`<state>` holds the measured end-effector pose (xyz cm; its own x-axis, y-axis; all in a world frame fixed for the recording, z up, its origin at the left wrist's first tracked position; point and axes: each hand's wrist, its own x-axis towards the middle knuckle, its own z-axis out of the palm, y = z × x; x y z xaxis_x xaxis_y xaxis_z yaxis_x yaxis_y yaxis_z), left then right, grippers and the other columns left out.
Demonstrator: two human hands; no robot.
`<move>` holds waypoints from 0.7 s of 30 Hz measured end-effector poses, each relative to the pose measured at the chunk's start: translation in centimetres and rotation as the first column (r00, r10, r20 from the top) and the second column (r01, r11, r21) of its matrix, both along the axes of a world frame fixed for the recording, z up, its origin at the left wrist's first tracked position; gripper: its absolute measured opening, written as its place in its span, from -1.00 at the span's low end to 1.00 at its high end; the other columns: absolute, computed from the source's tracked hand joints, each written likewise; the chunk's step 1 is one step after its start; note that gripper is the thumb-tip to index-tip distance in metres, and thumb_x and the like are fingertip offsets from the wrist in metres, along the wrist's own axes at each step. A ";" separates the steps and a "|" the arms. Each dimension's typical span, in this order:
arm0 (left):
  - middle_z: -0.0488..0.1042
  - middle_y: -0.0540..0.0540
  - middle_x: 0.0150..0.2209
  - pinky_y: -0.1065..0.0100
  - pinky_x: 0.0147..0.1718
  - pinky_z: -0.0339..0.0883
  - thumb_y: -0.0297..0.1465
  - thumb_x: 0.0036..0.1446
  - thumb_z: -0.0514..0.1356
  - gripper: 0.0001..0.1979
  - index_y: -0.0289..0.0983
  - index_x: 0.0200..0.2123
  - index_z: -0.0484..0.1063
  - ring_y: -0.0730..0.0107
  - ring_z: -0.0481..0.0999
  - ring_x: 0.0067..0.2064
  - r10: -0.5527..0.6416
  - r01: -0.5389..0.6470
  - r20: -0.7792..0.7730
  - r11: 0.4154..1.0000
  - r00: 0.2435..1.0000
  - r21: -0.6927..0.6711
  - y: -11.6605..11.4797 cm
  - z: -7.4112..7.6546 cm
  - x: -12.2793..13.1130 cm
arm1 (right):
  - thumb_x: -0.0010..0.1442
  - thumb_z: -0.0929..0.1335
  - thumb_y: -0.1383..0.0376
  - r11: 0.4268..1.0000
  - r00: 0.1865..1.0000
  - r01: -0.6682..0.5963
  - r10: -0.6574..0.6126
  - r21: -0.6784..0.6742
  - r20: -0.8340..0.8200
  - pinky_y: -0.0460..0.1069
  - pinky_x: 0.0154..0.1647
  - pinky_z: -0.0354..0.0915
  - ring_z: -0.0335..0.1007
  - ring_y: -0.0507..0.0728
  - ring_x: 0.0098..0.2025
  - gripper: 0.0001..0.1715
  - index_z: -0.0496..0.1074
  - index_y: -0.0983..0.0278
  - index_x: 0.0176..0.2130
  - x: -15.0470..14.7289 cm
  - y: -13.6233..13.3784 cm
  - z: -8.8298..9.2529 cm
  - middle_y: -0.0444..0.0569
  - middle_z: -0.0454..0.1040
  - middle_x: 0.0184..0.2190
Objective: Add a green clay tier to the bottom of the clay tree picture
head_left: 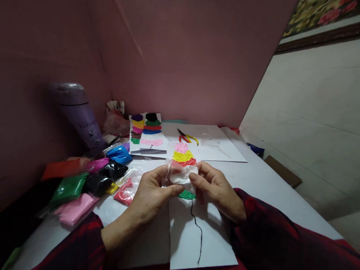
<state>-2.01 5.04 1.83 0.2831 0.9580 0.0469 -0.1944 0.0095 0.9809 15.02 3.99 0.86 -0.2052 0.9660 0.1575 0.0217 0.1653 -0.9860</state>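
Between my two hands is a small clear bag of white modelling clay (184, 177), held above a white card. My left hand (158, 185) pinches its left side, thumb and fingers closed on the plastic. On the other side my right hand (213, 185) grips the bag with thumb and fingertips. The white card (184, 242) below carries textured bands of clay: pink (181, 147), yellow (183, 155) and red at the top, green (187, 194) lower down. A thin wavy black line (200, 231) runs down from the green band. My hands and the bag hide the middle of the card.
At left lie several clay packets, among them green (69, 187), pink (76, 208), blue (119, 154) and red (125, 192). A purple bottle (80, 115) stands behind them. A card with coloured bands (146, 130) leans at the back, beside red-and-yellow pliers (188, 138) on a white board (234, 153).
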 end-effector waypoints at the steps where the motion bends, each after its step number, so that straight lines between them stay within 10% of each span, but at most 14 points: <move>1: 0.59 0.01 -0.39 0.43 -0.34 0.38 -0.51 -0.25 0.38 -0.67 -0.30 -0.29 0.54 0.41 0.51 -0.35 -0.004 0.004 -0.018 1.000 1.000 0.006 0.0 0.0 0.0 | 0.14 0.36 0.03 1.000 1.000 -0.013 0.013 -0.006 0.005 -0.18 -0.73 0.06 0.15 -0.08 -0.73 -0.63 0.26 0.27 -0.37 0.0 0.0 -0.1 -0.27 0.28 -0.70; 9: 0.56 -0.01 -0.44 0.42 -0.36 0.35 -0.48 -0.13 0.32 -0.79 -0.30 -0.31 0.56 0.42 0.48 -0.39 0.092 -0.008 -0.290 0.961 0.953 0.278 -0.2 0.0 0.1 | 0.14 0.36 0.02 1.000 1.000 -0.010 0.010 -0.006 -0.005 -0.19 -0.76 0.02 0.12 -0.09 -0.76 -0.62 0.24 0.26 -0.37 -0.2 -0.1 -0.7 -0.29 0.26 -0.73; 21: 0.40 0.05 -0.52 0.54 -0.56 0.19 -0.47 -0.04 0.21 -0.93 -0.32 -0.40 0.45 0.53 0.33 -0.50 0.012 0.103 -0.373 0.952 0.928 0.288 0.0 -0.7 -0.1 | 0.19 0.33 0.04 0.999 0.999 -0.038 0.037 0.038 0.020 -0.14 -0.66 0.13 0.18 -0.07 -0.66 -0.64 0.23 0.27 -0.37 -0.4 -0.6 -0.6 -0.21 0.32 -0.58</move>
